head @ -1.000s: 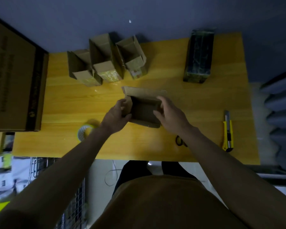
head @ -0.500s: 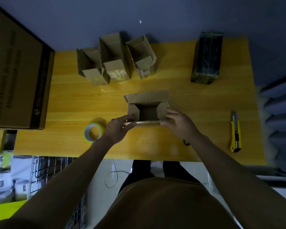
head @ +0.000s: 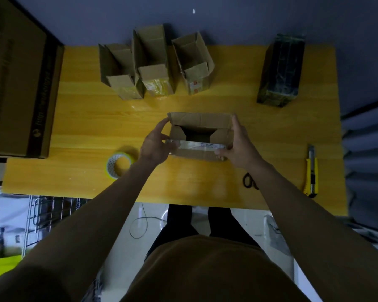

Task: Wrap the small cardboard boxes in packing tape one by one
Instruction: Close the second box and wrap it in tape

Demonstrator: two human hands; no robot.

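Note:
A small open cardboard box (head: 200, 136) stands on the yellow table (head: 96, 118), its flaps partly folded in and old tape along its near edge. My left hand (head: 156, 143) grips its left side, thumb at the near edge and fingers up at the far flap. My right hand (head: 236, 144) grips the right side the same way. A roll of clear packing tape (head: 118, 164) lies flat to the left of my left wrist. Three more open cardboard boxes (head: 155, 66) stand in a row at the table's back.
A dark box wrapped in tape (head: 280, 70) stands at the back right. A yellow utility knife (head: 311, 171) lies at the right edge. Black scissors (head: 249, 182) peek out beside my right forearm. A large carton (head: 18, 79) fills the left.
The box has been set upright on the table with its opening up. Both hands have shifted from its near edge to its left and right sides.

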